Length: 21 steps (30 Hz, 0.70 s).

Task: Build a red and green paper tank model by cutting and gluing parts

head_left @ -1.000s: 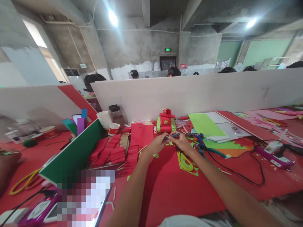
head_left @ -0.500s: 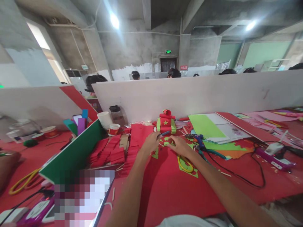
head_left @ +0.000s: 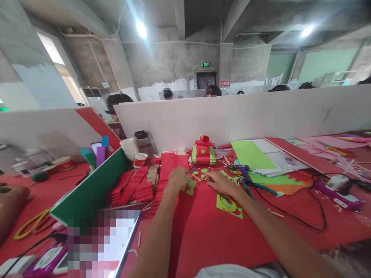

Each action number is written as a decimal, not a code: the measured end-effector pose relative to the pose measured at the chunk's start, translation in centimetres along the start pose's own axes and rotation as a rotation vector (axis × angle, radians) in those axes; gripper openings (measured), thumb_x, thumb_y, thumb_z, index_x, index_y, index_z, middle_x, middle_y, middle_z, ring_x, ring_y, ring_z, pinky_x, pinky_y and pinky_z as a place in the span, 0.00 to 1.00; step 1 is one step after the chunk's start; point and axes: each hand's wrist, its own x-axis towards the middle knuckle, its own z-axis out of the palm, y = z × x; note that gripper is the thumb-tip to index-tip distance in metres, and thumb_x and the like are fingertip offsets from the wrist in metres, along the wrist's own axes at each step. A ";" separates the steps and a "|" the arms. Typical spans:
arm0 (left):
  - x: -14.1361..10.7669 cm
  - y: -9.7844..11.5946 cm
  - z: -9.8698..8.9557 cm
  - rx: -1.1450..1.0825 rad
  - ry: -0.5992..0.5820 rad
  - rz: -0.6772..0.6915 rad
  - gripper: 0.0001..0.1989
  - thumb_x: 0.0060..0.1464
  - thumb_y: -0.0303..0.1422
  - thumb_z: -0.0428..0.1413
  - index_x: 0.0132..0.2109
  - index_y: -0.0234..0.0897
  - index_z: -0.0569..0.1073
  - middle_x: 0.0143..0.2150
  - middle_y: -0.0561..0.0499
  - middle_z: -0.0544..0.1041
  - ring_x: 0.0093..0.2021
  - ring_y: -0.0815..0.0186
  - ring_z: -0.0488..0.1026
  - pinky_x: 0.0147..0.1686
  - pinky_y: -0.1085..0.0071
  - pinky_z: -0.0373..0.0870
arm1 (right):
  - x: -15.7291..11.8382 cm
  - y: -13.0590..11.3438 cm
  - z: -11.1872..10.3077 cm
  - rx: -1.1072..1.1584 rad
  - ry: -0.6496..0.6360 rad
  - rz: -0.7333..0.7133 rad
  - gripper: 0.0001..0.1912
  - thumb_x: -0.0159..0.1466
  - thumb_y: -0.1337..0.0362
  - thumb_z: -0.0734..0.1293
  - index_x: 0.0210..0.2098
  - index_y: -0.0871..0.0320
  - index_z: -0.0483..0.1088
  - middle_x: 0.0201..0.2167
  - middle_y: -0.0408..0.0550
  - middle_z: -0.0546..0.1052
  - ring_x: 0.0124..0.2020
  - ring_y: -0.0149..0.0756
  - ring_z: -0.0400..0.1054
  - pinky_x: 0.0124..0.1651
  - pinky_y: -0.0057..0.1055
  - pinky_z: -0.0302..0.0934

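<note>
On the left, the red paper strips (head_left: 144, 191) lie in loose piles near our left forearm, so a sideways sweep could scatter them. Our left hand (head_left: 177, 179) has its grip closed on a slim dark pen (head_left: 191, 170), its tip sticking out over the worktop (head_left: 220, 239); if we hold it too loosely, it could roll among the green scraps (head_left: 189, 188). Just behind them stands the red-and-green paper model (head_left: 203, 152), near enough for a careless knuckle to tip it. Our right hand (head_left: 218, 182) has its grip part-curled beside a small green piece (head_left: 204, 177); we cannot tell whether we pinch it, and such a light cutout could slip or crease. The yellow-handled scissors (head_left: 228, 211) lie beside our right wrist, easily nudged. Farther right, a snag on the black cord (head_left: 317, 230) could drag the glue gun (head_left: 245, 172).
</note>
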 end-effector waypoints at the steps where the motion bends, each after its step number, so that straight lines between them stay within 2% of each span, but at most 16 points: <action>1: 0.0 -0.1 0.2 -0.004 0.008 0.008 0.05 0.51 0.29 0.55 0.27 0.34 0.71 0.32 0.43 0.71 0.39 0.54 0.70 0.40 0.62 0.63 | 0.0 -0.1 -0.2 0.057 -0.001 0.011 0.14 0.58 0.71 0.67 0.44 0.56 0.74 0.33 0.47 0.78 0.34 0.37 0.71 0.38 0.30 0.60; 3: 0.0 0.0 0.4 -0.029 0.035 0.054 0.03 0.50 0.27 0.55 0.29 0.35 0.72 0.34 0.42 0.72 0.39 0.55 0.69 0.40 0.63 0.62 | 0.1 -0.4 -0.8 0.154 0.015 0.022 0.13 0.59 0.71 0.66 0.43 0.55 0.74 0.32 0.46 0.79 0.33 0.36 0.72 0.36 0.29 0.61; 5: 0.1 0.3 0.3 -0.098 0.022 0.155 0.06 0.55 0.28 0.52 0.30 0.36 0.71 0.33 0.44 0.72 0.36 0.59 0.69 0.38 0.66 0.62 | 0.1 -0.6 -1.4 0.213 0.045 0.022 0.13 0.59 0.69 0.66 0.43 0.55 0.74 0.34 0.47 0.79 0.35 0.37 0.73 0.38 0.30 0.62; 9: 0.0 1.7 -0.1 -0.292 -0.114 0.416 0.14 0.62 0.37 0.46 0.31 0.37 0.70 0.28 0.51 0.71 0.29 0.66 0.65 0.31 0.72 0.59 | 0.0 -1.0 -2.5 0.297 0.080 0.043 0.12 0.59 0.66 0.67 0.43 0.55 0.74 0.36 0.47 0.80 0.38 0.38 0.74 0.40 0.31 0.63; 12: -0.3 2.6 0.0 -0.369 -0.199 0.516 0.16 0.61 0.38 0.46 0.29 0.35 0.70 0.24 0.54 0.67 0.25 0.69 0.60 0.27 0.73 0.56 | 0.1 -1.0 -3.0 0.346 0.108 0.082 0.11 0.57 0.65 0.69 0.41 0.55 0.73 0.33 0.47 0.80 0.36 0.38 0.74 0.38 0.31 0.63; 15: -0.2 3.2 0.1 -0.395 -0.211 0.517 0.15 0.59 0.36 0.47 0.29 0.35 0.71 0.23 0.54 0.67 0.25 0.69 0.59 0.27 0.73 0.55 | 0.3 -0.6 -3.4 0.404 0.173 0.116 0.12 0.57 0.62 0.70 0.40 0.56 0.72 0.32 0.46 0.79 0.35 0.39 0.74 0.37 0.31 0.63; 18: 0.7 3.6 -0.1 -0.430 -0.151 0.467 0.13 0.57 0.36 0.49 0.32 0.34 0.74 0.26 0.52 0.71 0.27 0.68 0.63 0.28 0.73 0.58 | 0.3 0.1 -4.0 0.495 0.237 0.157 0.16 0.57 0.59 0.71 0.43 0.56 0.69 0.32 0.45 0.79 0.34 0.38 0.74 0.36 0.31 0.63; 21: 2.0 3.7 -0.4 -0.537 -0.062 0.363 0.14 0.57 0.40 0.50 0.34 0.34 0.74 0.30 0.51 0.74 0.30 0.67 0.67 0.31 0.72 0.63 | 0.2 0.9 -4.4 0.639 0.189 0.218 0.22 0.57 0.58 0.71 0.48 0.55 0.66 0.32 0.45 0.78 0.33 0.37 0.74 0.35 0.32 0.65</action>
